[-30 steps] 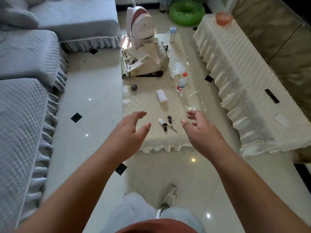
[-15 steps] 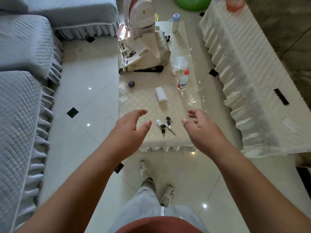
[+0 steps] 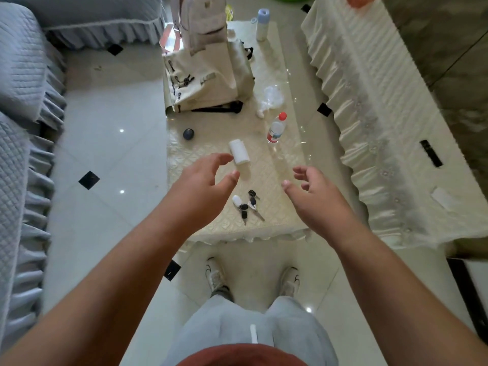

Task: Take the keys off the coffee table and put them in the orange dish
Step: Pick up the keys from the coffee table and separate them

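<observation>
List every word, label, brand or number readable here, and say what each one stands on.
None can be read.
Water bottle: red and white label, print too small and blurred.
Cream bag: dark marks on the side, too blurred to tell as letters.
Keys, with a white fob: no legible marking.
White roll: plain.

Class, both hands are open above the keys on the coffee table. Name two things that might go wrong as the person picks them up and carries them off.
1. The bunch of black-headed keys lies spread beside a small white fob; the open right hand or left hand may catch only part, leaving the rest dangling.
2. The orange dish sits far off, barely in view on the long cream-draped cabinet, so loosely held keys could drop on the way.
</observation>
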`<state>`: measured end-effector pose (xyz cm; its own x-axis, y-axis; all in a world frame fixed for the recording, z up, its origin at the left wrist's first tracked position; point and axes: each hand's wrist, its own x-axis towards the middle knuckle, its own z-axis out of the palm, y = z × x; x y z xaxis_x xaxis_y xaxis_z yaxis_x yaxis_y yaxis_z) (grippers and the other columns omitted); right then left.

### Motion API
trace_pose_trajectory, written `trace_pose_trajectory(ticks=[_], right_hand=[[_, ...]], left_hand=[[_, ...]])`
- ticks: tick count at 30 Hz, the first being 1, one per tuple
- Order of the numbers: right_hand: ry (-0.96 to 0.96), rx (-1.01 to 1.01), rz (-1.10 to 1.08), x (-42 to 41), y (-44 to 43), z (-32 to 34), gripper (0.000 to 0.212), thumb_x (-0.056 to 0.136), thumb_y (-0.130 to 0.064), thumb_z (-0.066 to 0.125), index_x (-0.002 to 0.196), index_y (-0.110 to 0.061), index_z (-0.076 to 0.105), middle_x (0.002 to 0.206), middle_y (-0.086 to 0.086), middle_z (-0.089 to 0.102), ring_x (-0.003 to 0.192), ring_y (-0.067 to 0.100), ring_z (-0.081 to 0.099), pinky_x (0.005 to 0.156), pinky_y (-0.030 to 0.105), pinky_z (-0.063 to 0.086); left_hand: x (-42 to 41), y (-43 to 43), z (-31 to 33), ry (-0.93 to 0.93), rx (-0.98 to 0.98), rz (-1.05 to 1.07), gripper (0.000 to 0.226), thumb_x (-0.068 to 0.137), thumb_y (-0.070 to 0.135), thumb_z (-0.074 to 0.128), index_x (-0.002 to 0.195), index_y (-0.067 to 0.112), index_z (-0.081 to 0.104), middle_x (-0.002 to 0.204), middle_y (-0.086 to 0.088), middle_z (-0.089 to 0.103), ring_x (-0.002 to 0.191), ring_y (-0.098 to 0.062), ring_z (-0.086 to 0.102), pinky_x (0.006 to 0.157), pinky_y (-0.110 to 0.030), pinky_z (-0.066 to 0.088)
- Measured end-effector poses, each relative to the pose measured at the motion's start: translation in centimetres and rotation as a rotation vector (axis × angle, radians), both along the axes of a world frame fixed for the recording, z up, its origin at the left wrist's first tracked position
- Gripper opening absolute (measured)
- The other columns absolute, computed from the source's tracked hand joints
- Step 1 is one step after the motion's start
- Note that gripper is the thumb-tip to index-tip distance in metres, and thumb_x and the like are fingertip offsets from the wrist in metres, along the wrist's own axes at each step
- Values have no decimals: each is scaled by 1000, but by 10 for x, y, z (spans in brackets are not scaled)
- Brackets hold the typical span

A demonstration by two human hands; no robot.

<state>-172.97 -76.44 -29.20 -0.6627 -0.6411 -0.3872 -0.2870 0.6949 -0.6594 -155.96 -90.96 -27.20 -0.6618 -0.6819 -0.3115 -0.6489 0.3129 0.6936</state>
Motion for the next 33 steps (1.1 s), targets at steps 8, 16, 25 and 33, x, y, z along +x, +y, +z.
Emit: trace_pose_trajectory(ticks=[8,16,25,33], right_hand=[[14,-2,114,-54,-9,-43,55,89,-49,51,139,-28,42,140,-9,50,117,11,51,95,36,43],[37,26,233,-92,-4,-130,54,91,-46,51,141,-25,42,142,-6,50,125,13,49,100,34,40],[39,74,261,-90,-6,-273,54,90,-41,52,141,-25,44,141,-6,51,125,12,49,99,32,40],[25,108,242,-69,-10,-386,52,90,-43,52,139,-27,44,140,-4,51,122,14,51,90,30,39]], left_hand=[[-39,23,-37,-35,-20,125,48,93,55,44,139,39,42,141,13,45,99,0,48,85,-28,35],[-72,32,-117,-57,-20,256,46,95,52,43,138,35,45,140,10,50,107,-3,46,86,-27,32],[-74,28,-260,-127,0,273,48,94,49,44,138,32,45,140,10,51,126,-9,45,91,-26,33],[-65,26,-376,-179,28,262,47,95,47,44,138,29,47,140,8,52,126,-11,45,91,-26,32]])
